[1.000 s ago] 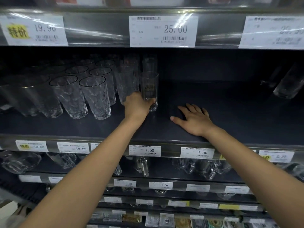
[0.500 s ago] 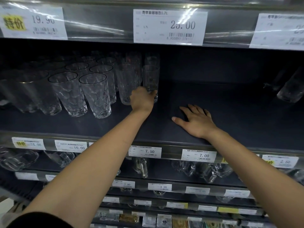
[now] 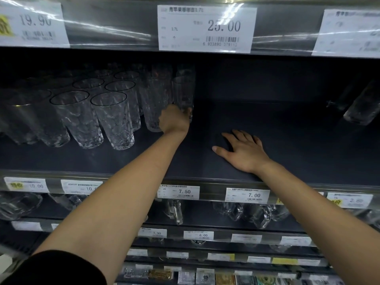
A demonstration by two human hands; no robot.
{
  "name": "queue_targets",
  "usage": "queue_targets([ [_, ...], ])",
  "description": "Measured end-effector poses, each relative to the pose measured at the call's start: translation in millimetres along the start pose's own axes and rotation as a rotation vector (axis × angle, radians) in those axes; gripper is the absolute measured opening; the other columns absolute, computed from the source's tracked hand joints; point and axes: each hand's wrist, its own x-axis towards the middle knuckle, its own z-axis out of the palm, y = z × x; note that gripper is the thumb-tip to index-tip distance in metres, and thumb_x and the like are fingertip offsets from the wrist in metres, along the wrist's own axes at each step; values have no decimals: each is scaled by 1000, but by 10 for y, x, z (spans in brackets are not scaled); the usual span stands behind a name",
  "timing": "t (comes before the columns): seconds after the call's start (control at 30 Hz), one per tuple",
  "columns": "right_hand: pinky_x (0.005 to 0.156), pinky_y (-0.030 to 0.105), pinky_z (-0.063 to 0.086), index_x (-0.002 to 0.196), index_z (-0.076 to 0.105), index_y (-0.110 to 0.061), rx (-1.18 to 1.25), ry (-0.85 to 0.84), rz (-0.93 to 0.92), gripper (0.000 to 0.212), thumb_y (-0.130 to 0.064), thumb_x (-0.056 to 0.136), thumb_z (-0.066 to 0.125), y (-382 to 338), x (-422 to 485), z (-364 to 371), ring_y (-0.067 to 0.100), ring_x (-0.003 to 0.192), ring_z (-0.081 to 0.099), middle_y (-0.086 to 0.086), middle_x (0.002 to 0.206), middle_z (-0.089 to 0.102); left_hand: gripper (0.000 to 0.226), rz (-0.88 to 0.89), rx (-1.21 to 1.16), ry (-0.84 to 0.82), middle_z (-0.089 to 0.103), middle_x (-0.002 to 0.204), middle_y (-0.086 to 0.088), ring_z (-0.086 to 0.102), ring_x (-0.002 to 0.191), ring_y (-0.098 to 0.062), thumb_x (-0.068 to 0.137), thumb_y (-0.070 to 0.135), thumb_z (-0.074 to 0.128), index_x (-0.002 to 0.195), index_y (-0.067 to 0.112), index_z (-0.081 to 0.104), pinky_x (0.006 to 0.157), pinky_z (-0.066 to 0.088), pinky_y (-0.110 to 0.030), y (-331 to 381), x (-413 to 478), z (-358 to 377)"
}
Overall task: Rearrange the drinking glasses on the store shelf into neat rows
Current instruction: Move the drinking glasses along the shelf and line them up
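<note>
Clear drinking glasses stand in rows on the left half of a dark shelf (image 3: 267, 112). Two textured tumblers (image 3: 115, 120) stand at the front of the rows. My left hand (image 3: 174, 120) grips the base of a tall straight glass (image 3: 183, 91) at the right end of the group, deep on the shelf. Another tall glass (image 3: 156, 99) stands right beside it on the left. My right hand (image 3: 243, 151) lies flat on the bare shelf, fingers spread, holding nothing.
A lone glass (image 3: 362, 105) stands at the far right of the shelf. The upper shelf edge with price tags (image 3: 206, 27) hangs low overhead. The front rail carries price labels (image 3: 178, 191). Glass mugs (image 3: 259, 214) fill the shelf below.
My left hand has pushed the tall glass further back on the shelf, toward the other tall glasses. My right hand has stayed flat on the shelf.
</note>
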Motion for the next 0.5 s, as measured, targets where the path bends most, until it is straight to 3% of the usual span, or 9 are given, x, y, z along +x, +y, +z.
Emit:
queue_targets([
  [0.1,122,47,3,155,22,-36,0,4,-2,79,-79,89,24,2,1,-1,20,153,6,0,166,14,38,-4,-3,-2,70,103,-14,67,95,-28,91,47,63,80,11,57,65,44,-28,7,28,9],
  [0.33,122,47,4,155,22,-36,4,6,-3,79,-79,89,25,1,4,0,21,152,7,0,166,14,45,-9,-8,9,70,106,-15,67,97,-29,88,49,66,93,4,66,68,48,-31,-25,105,48],
  [0.5,122,47,3,155,23,-36,5,6,0,79,-79,89,26,1,5,-4,21,152,7,0,165,15,48,0,7,28,70,107,-14,66,99,-28,89,50,65,99,3,67,65,42,-28,-47,103,66],
])
